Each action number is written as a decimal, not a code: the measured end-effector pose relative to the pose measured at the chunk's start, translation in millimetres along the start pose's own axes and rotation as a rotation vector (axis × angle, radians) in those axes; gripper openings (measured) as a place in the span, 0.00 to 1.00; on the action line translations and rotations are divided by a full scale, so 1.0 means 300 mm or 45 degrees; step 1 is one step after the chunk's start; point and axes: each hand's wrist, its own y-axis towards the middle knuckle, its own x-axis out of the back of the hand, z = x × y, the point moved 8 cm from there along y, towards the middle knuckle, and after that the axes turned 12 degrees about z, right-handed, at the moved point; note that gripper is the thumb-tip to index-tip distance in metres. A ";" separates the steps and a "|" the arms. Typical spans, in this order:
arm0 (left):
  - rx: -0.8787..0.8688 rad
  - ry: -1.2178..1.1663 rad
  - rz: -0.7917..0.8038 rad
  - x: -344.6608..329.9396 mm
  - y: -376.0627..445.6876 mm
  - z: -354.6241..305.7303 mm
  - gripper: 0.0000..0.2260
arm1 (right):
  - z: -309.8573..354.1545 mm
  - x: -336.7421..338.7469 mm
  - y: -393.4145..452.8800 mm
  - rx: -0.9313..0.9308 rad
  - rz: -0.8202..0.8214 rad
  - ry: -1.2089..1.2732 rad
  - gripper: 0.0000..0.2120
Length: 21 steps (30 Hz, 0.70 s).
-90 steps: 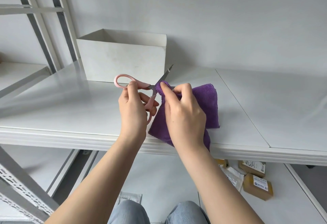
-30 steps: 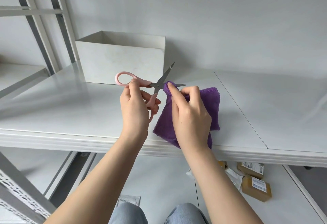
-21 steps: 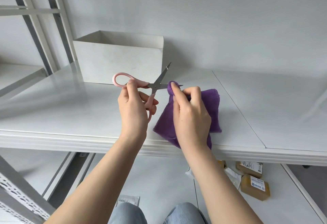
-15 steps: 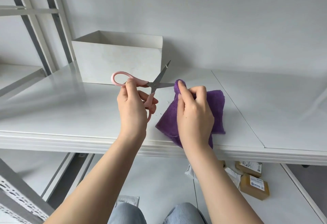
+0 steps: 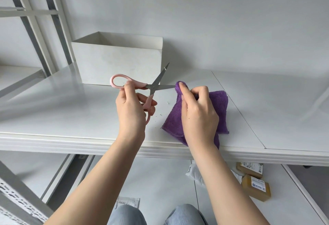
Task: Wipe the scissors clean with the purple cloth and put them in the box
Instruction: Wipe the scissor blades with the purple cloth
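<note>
My left hand (image 5: 131,111) grips the pink handles of the scissors (image 5: 154,86), held above the white shelf with the blades spread apart. One blade points up toward the box, the other points right. My right hand (image 5: 197,116) pinches a fold of the purple cloth (image 5: 220,107) at the tip of the right-pointing blade. The rest of the cloth drapes down onto the shelf and over its front edge. The open white box (image 5: 117,64) stands behind the scissors, against the wall.
The white shelf (image 5: 53,111) has a seam (image 5: 236,111) running front to back on the right. Small white crumbs (image 5: 161,115) lie under the scissors. Metal rack uprights (image 5: 53,25) stand at the left. Brown packages (image 5: 256,187) lie on the lower shelf.
My right hand slid the cloth fold rightward along the lower blade, from near the pivot out to its tip. The left hand kept holding the scissors almost still.
</note>
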 end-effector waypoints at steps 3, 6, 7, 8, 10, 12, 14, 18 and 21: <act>0.000 0.019 -0.002 0.009 0.004 -0.001 0.10 | -0.009 -0.006 -0.004 0.005 0.020 -0.014 0.18; 0.006 0.032 -0.009 0.022 0.006 -0.002 0.10 | -0.039 -0.014 0.009 -0.049 0.044 0.000 0.18; 0.014 0.036 -0.006 0.024 0.006 -0.001 0.10 | -0.055 -0.013 0.011 -0.079 0.042 0.016 0.17; 0.017 0.040 -0.004 0.028 0.007 -0.006 0.10 | -0.066 -0.010 0.015 -0.107 0.034 0.050 0.16; 0.047 0.061 0.015 0.027 0.012 -0.001 0.09 | -0.099 0.002 0.018 -0.165 0.021 0.144 0.14; 0.079 0.099 0.038 0.026 0.019 0.003 0.10 | -0.103 0.026 0.027 -0.152 -0.009 0.228 0.13; 0.095 0.147 0.059 0.023 0.026 0.001 0.12 | -0.065 0.064 0.046 -0.039 -0.056 0.208 0.11; 0.063 0.235 0.110 0.006 0.026 -0.006 0.13 | 0.036 0.132 0.087 0.268 -0.117 0.003 0.09; 0.034 0.312 0.147 -0.004 0.024 -0.014 0.14 | 0.091 0.141 0.103 0.432 -0.062 -0.096 0.09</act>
